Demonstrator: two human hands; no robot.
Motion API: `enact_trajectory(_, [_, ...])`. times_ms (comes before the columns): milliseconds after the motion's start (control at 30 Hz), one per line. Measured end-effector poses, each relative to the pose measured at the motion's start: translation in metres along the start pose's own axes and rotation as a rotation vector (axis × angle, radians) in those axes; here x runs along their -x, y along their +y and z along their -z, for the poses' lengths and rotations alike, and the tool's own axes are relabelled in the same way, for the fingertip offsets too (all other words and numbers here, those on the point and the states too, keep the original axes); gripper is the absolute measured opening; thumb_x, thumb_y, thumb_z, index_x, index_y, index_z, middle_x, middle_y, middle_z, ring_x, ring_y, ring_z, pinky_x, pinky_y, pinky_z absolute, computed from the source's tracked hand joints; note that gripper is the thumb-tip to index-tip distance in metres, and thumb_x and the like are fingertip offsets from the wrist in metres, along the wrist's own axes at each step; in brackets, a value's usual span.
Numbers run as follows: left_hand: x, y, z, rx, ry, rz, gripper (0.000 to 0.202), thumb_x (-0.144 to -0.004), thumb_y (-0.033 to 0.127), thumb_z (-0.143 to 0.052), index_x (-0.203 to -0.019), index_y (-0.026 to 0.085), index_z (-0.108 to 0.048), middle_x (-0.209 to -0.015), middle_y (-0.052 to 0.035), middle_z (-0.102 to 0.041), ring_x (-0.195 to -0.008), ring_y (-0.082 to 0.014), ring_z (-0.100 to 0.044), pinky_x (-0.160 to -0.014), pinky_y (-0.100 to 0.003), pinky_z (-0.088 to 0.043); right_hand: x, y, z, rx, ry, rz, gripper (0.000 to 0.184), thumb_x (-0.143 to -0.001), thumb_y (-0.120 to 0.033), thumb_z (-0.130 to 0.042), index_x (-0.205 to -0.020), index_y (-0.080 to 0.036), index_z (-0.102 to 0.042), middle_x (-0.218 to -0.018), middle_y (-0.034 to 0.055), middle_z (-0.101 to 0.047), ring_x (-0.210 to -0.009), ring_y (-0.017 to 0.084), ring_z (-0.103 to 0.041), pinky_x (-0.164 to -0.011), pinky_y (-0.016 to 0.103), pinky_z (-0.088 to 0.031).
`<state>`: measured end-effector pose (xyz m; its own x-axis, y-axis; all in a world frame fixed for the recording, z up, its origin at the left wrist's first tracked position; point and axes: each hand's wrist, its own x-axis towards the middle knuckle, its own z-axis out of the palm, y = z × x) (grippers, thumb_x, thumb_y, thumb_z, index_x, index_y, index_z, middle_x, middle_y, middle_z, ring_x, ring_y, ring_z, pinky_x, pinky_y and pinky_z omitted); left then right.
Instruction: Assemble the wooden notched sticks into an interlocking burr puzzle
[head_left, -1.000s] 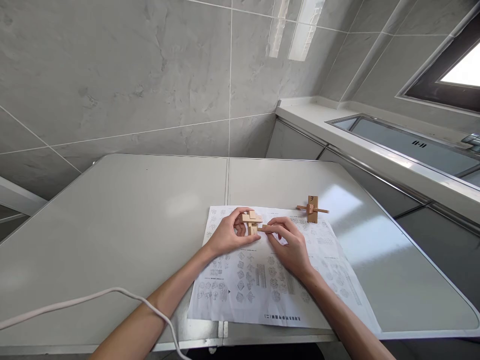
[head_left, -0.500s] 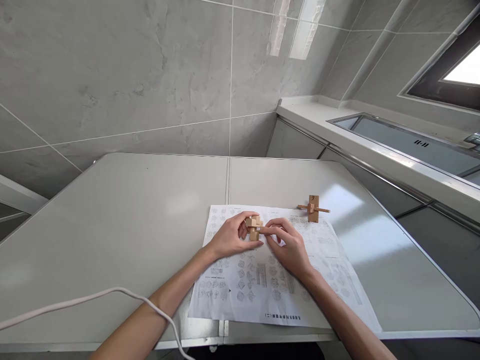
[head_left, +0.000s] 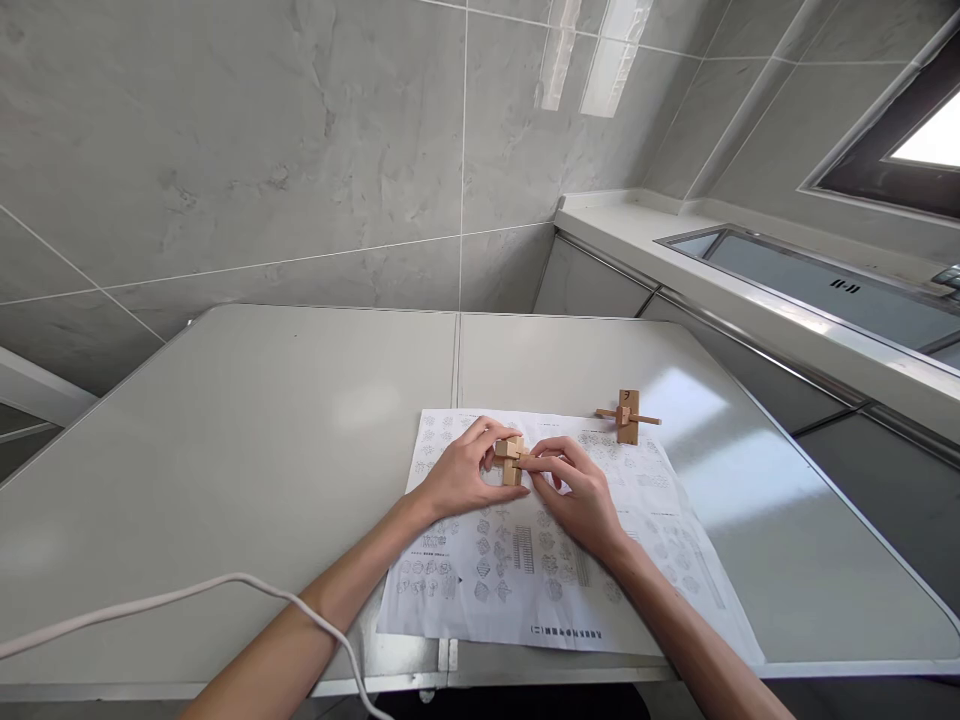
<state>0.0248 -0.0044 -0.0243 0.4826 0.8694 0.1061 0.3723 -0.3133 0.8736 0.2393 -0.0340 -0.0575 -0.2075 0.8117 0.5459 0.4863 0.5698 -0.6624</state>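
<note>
A small light-wood interlocking block puzzle (head_left: 510, 472) is held above a printed paper sheet (head_left: 517, 612). The fingers and thumb of my left hand (head_left: 466, 472) wrap round it from the left, gripping its far and near ends. From the right, my right hand (head_left: 577, 492) has its thumb and index finger closed on the puzzle's right side. Whether those fingertips pinch a separate piece cannot be made out. Rows of line drawings of puzzles cover the sheet, which lies upside down to me.
Beyond my right hand, a second, darker wooden puzzle (head_left: 627, 418) with crossed sticks rests at the sheet's far edge. A white cable (head_left: 172, 592) crosses my left forearm. The grey table (head_left: 225, 440) meets a tiled wall; a sink counter (head_left: 622, 225) runs along the right.
The puzzle has turned slightly in my left hand, so its blocks show at a different angle. My right fingertips stay against its right side.
</note>
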Motion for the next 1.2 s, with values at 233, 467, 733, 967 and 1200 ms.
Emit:
enact_trajectory(233, [-0.0003,0.0018,0.0009,-0.059,-0.050,-0.014,0.063,-0.076,0.050,-0.086,-0.131,0.030,-0.063,-0.120,-0.0043,-0.065,-0.083,-0.0185,-0.060,-0.076,-0.032,-0.051,0.0018,-0.0009,0.0015,0.004,-0.028,0.017,0.027,-0.097,-0.011,-0.060,-0.107,-0.030,-0.076,-0.108,0.0059,-0.066,-0.078,0.016,-0.066,-0.058,0.030,-0.050])
enact_trajectory(467, [-0.0010,0.0040,0.0025,-0.041,-0.046,0.003,0.062,-0.076,0.051,-0.085,-0.131,0.029,-0.065,-0.122,-0.0055,-0.065,-0.094,-0.0216,-0.063,-0.078,-0.032,-0.052,0.0001,-0.0029,0.0011,-0.002,-0.008,-0.007,0.024,-0.099,-0.015,-0.059,-0.108,-0.030,-0.076,-0.107,0.0068,-0.066,-0.083,0.018,-0.068,-0.058,0.030,-0.053])
enact_trajectory(733, [0.0010,0.0055,-0.0004,-0.018,-0.030,0.040,0.061,-0.077,0.053,-0.083,-0.131,0.029,-0.065,-0.107,-0.0028,-0.070,-0.090,-0.0206,-0.063,-0.076,-0.031,-0.050,0.0008,-0.0025,0.0007,-0.007,-0.009,-0.018,0.020,-0.100,-0.018,-0.059,-0.110,-0.028,-0.073,-0.107,0.0074,-0.066,-0.083,0.018,-0.067,-0.059,0.031,-0.054])
enact_trajectory(967, [-0.0011,0.0034,0.0026,0.163,-0.022,0.053,0.067,-0.075,0.048,-0.087,-0.133,0.027,-0.063,-0.110,-0.0044,-0.071,-0.092,-0.0196,-0.065,-0.084,-0.032,-0.053,-0.0018,-0.0002,0.0016,-0.016,-0.046,-0.197,0.024,-0.099,-0.030,-0.065,-0.122,-0.026,-0.062,-0.107,0.0054,-0.065,-0.065,0.014,-0.056,-0.062,0.032,-0.054])
enact_trajectory(1200, [-0.0007,0.0039,0.0059,0.313,-0.065,0.042,0.073,-0.072,0.043,-0.092,-0.136,0.028,-0.061,-0.120,-0.0075,-0.070,-0.107,-0.0239,-0.067,-0.100,-0.040,-0.052,-0.0033,-0.0007,0.0040,-0.018,-0.148,-0.201,0.017,-0.105,-0.033,-0.055,-0.113,-0.024,-0.067,-0.103,0.0072,-0.069,-0.074,0.018,-0.061,-0.065,0.032,-0.052])
